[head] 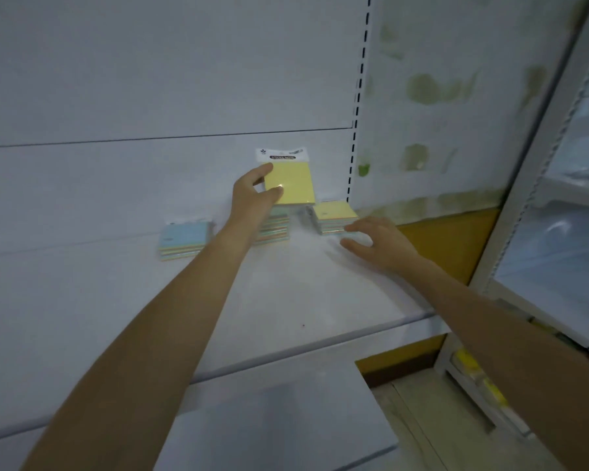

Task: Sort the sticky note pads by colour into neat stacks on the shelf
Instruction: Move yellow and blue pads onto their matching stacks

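Note:
My left hand [254, 195] grips a yellow sticky note pad [291, 185] in clear wrap with a white header, held tilted up above the middle stack [274, 229] of mixed-colour pads. To the left a stack topped by a blue pad [184, 240] lies on the white shelf [286, 294]. At the right a stack with a yellow top pad [335, 215] sits near the back panel. My right hand [376, 241] hovers with fingers spread just in front of that right stack, its fingertips close to the stack's lower edge; contact is unclear.
A slotted upright [357, 107] runs down the white back panel. A stained wall and a yellow-orange panel [453, 243] lie to the right. A neighbouring shelf unit [558, 215] stands at far right. A lower shelf [286, 419] juts out below.

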Demonstrator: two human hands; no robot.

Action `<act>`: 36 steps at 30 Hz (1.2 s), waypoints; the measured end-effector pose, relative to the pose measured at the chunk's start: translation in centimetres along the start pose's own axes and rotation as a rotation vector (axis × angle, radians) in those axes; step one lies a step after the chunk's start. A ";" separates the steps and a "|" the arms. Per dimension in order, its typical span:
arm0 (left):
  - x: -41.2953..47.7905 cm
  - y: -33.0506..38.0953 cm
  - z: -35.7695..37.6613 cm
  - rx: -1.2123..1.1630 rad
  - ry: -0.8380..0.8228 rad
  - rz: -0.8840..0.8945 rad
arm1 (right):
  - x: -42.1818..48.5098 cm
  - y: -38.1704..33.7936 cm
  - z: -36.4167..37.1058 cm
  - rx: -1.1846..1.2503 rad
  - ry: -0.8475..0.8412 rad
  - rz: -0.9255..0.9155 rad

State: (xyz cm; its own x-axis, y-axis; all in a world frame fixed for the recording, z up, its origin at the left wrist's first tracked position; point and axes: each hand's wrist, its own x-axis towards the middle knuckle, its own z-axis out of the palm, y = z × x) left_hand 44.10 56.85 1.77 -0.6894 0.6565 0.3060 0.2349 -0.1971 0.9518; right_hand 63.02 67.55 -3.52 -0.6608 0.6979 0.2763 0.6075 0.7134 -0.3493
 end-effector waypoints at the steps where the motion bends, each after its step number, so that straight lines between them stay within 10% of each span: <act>1: -0.1 -0.1 1.7 0.003 0.003 -0.004 | 0.2 0.9 -0.3 0.012 -0.016 0.029; 24: 3.6 -4.4 11.6 0.399 -0.081 -0.264 | 0.7 4.3 0.3 -0.008 -0.227 0.020; 36: 2.6 -4.1 12.2 0.744 -0.076 -0.009 | 0.6 4.3 0.3 -0.004 -0.198 0.016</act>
State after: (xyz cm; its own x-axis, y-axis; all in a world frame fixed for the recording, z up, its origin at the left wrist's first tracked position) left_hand 49.75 68.24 -1.59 -0.6505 0.7096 0.2708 0.6499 0.3355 0.6820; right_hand 65.11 70.96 -5.07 -0.7247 0.6833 0.0887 0.6201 0.7029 -0.3484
